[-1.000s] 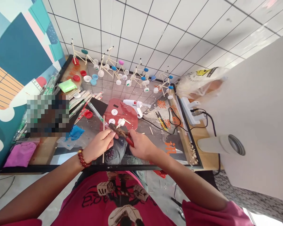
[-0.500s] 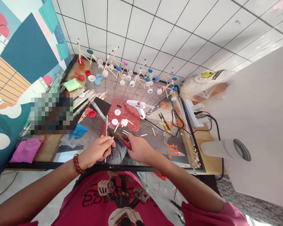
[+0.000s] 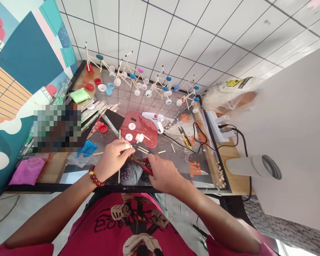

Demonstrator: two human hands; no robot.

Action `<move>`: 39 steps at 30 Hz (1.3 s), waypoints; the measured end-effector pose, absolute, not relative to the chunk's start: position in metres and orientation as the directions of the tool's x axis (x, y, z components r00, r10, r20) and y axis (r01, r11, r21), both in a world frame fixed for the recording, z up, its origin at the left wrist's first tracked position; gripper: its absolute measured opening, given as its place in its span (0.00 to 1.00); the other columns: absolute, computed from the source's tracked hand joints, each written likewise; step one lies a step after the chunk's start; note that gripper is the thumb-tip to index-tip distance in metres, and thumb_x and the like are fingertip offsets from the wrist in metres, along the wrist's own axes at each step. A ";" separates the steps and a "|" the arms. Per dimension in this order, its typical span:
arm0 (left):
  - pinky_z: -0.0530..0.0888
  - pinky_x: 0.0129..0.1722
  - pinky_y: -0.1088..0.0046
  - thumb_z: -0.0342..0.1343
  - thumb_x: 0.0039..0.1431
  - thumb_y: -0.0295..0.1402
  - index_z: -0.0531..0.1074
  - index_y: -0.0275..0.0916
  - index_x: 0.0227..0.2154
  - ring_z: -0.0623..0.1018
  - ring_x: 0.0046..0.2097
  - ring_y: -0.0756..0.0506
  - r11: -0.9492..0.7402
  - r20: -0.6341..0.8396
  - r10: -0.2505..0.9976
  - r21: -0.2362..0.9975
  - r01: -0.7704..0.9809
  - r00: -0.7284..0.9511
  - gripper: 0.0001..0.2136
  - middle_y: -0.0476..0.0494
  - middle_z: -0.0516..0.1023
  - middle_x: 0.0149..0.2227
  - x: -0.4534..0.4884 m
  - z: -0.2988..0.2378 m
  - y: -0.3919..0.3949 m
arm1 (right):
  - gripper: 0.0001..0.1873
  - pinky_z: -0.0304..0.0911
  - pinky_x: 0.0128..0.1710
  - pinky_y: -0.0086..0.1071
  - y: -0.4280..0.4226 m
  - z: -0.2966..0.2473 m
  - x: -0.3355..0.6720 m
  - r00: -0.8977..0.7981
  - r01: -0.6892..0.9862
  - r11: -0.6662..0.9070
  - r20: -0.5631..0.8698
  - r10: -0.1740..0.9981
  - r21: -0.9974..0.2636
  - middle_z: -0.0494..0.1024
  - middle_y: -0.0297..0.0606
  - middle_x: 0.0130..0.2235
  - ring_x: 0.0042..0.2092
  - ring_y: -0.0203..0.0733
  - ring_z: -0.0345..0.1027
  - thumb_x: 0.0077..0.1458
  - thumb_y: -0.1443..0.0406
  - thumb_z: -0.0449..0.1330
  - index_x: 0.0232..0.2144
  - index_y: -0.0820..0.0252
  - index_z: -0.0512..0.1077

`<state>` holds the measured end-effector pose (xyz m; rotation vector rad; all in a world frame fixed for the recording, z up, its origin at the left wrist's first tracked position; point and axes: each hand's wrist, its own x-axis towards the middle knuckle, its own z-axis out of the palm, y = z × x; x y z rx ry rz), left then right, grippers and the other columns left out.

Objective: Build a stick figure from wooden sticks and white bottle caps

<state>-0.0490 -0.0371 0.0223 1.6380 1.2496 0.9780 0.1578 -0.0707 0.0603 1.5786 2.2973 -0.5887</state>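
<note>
While the right hand (image 3: 164,173) grips pliers (image 3: 146,168), sticks (image 3: 143,149) lie — slim, straight.

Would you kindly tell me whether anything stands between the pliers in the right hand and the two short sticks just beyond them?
Nothing visible stands between the pliers in the right hand and the two short sticks; the tabletop shows in the gap.

Glue gun (image 3: 154,117) bhd pliers (image 3: 146,168)

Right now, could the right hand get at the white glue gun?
Probably yes: only loose sticks seem to lie between the right hand and the glue gun, though it would likely need to release the red-handled pliers.
</note>
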 end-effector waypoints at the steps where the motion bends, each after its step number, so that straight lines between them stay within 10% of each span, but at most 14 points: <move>1: 0.72 0.43 0.66 0.60 0.59 0.39 0.78 0.40 0.24 0.77 0.37 0.44 -0.045 0.019 0.990 0.982 0.182 0.143 0.12 0.41 0.80 0.33 -0.046 0.023 -0.034 | 0.22 0.61 0.35 0.34 -0.073 0.062 0.161 -0.351 0.936 0.302 -0.434 0.830 -0.178 0.77 0.46 0.46 0.42 0.50 0.75 0.52 0.68 0.54 0.51 0.61 0.63; 7: 0.76 0.33 0.70 0.73 0.41 0.43 0.78 0.36 0.26 0.79 0.31 0.47 0.258 -0.337 0.940 0.802 -0.539 -0.051 0.17 0.44 0.79 0.27 -0.047 0.035 -0.017 | 0.13 0.61 0.34 0.33 -0.100 0.048 0.213 -0.172 0.967 0.107 -0.280 0.945 -0.233 0.79 0.42 0.42 0.40 0.47 0.74 0.58 0.65 0.53 0.47 0.58 0.65; 15: 0.79 0.37 0.69 0.73 0.44 0.41 0.79 0.35 0.32 0.81 0.34 0.48 0.279 -0.340 0.940 0.768 -0.576 0.002 0.16 0.44 0.81 0.30 -0.045 0.025 -0.018 | 0.26 0.67 0.37 0.40 -0.130 0.000 0.290 0.210 0.949 -0.215 -0.044 0.977 -0.230 0.76 0.44 0.41 0.39 0.49 0.72 0.56 0.45 0.57 0.46 0.57 0.69; 33: 0.78 0.34 0.73 0.73 0.45 0.36 0.78 0.35 0.30 0.81 0.31 0.48 0.303 -0.335 0.942 0.813 -0.498 0.025 0.13 0.43 0.82 0.30 -0.047 0.014 -0.024 | 0.46 0.67 0.49 0.52 -0.125 -0.030 0.323 0.302 0.917 -0.268 0.077 0.950 -0.294 0.74 0.54 0.45 0.48 0.59 0.70 0.45 0.29 0.53 0.43 0.63 0.73; 39: 0.77 0.32 0.74 0.73 0.44 0.38 0.78 0.34 0.27 0.80 0.29 0.49 0.316 -0.328 0.943 0.834 -0.452 0.055 0.13 0.42 0.81 0.28 -0.043 0.017 -0.027 | 0.23 0.64 0.54 0.47 -0.110 0.028 0.246 0.136 0.950 -0.033 0.317 0.939 -0.310 0.75 0.52 0.50 0.53 0.53 0.69 0.65 0.49 0.53 0.49 0.59 0.74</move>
